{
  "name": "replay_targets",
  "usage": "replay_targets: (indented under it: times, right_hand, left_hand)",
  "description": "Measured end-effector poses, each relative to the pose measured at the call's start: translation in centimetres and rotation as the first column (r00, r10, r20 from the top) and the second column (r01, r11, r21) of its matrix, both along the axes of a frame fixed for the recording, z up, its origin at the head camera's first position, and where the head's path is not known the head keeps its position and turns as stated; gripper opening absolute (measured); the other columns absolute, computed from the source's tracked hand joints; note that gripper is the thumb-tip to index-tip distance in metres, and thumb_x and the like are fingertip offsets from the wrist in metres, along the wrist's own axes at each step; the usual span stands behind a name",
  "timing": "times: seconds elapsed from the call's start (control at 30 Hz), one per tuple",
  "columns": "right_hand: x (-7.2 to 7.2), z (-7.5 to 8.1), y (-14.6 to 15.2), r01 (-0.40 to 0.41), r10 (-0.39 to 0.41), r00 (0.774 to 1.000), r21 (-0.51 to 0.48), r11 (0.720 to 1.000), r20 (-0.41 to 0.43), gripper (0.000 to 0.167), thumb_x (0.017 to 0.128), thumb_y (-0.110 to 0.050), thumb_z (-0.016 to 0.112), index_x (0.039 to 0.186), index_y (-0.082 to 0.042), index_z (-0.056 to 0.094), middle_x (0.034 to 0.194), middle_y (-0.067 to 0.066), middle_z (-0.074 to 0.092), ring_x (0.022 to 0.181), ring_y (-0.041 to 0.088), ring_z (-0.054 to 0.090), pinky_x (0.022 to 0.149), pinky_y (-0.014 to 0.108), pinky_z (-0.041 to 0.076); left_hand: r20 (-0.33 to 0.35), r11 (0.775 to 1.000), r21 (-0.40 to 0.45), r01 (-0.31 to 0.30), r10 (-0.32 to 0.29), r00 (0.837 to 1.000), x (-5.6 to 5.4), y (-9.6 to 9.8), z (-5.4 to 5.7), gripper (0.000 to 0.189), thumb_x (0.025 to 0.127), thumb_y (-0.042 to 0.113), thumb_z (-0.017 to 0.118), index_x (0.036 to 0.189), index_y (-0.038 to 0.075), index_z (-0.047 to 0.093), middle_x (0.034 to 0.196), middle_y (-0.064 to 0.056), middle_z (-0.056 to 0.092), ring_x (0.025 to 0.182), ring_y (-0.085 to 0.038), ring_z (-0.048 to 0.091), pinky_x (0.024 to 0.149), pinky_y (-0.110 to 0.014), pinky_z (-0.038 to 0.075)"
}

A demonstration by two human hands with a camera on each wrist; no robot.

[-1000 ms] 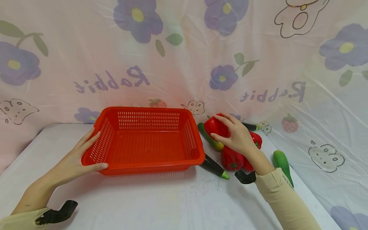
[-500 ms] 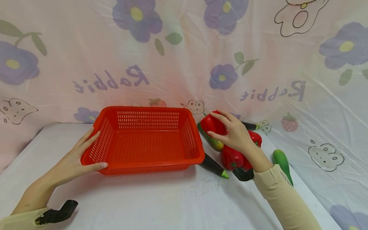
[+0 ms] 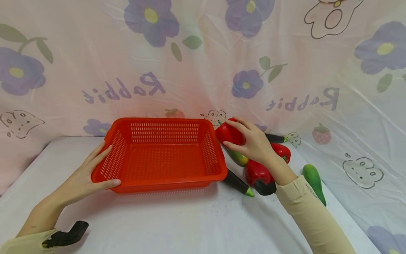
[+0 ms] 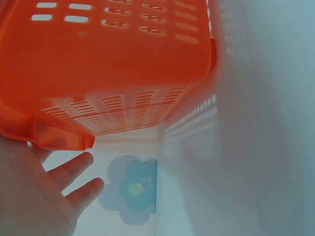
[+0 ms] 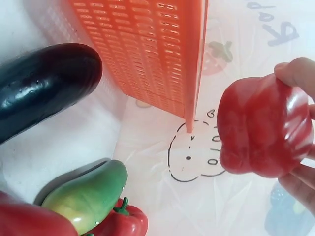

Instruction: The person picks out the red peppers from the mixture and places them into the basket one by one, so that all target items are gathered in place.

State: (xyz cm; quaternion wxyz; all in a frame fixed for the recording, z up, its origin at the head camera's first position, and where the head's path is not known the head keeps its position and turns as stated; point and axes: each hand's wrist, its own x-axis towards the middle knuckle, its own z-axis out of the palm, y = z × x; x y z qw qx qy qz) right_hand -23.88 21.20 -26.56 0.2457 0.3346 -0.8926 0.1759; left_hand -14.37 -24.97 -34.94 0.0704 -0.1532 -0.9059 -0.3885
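My right hand (image 3: 258, 144) grips a shiny red bell pepper (image 3: 228, 134) between thumb and fingers, beside the right end of an orange-red plastic basket (image 3: 171, 182). In the right wrist view the bell pepper (image 5: 263, 128) hangs above the tabletop, in front of the printed backdrop. At the basket's left end, my left hand (image 3: 79, 178) rests with its fingers spread over the rim and its thumb along the front corner. Two straight fingers (image 4: 74, 169) show beneath the rim in the left wrist view. The basket's visible inside holds nothing.
Right of the basket lie an eggplant (image 3: 238, 183), a green-yellow oblong vegetable (image 3: 239, 158), red bell peppers (image 3: 258, 172), (image 3: 280, 151), another dark eggplant (image 3: 274, 138) and a green oblong vegetable (image 3: 313, 181). A patterned curtain (image 3: 196, 70) stands behind the white table (image 3: 177, 218).
My right hand has moved left and slightly up with the bell pepper, closer to the basket's right rim. The left hand and basket stay in place.
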Motion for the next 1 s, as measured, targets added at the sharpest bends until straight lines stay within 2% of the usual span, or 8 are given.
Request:
replay_targets:
  times: [0.5,1.0]
  right_hand:
    - [-0.6,0.7,-2.3,-0.051,0.053,0.998,0.111,0.992,-0.016,0.065,0.078,-0.035,0.079,0.135,-0.016,0.055,0.138,0.014,0.051,0.121,0.032,0.053,0.088,0.048,0.054]
    - [-1.2,0.6,-4.9,-0.13,0.136,0.99,0.123,0.984,-0.039,0.066,0.077,-0.035,0.079,0.136,-0.018,0.055,0.139,0.013,0.051,0.12,0.031,0.055,0.089,0.045,0.055]
  left_hand:
    - [0.014,1.0,0.019,0.011,-0.012,1.0,-0.2,-0.2,-0.1,0.102,0.076,0.029,0.079,0.155,0.019,0.016,0.163,-0.001,-0.003,0.146,-0.043,0.002,0.093,-0.082,0.015]
    - [0.029,1.0,0.029,0.009,-0.01,1.0,0.0,-0.2,0.0,0.102,0.077,0.029,0.079,0.155,0.019,0.015,0.163,0.002,-0.005,0.146,-0.042,0.0,0.092,-0.083,0.016]
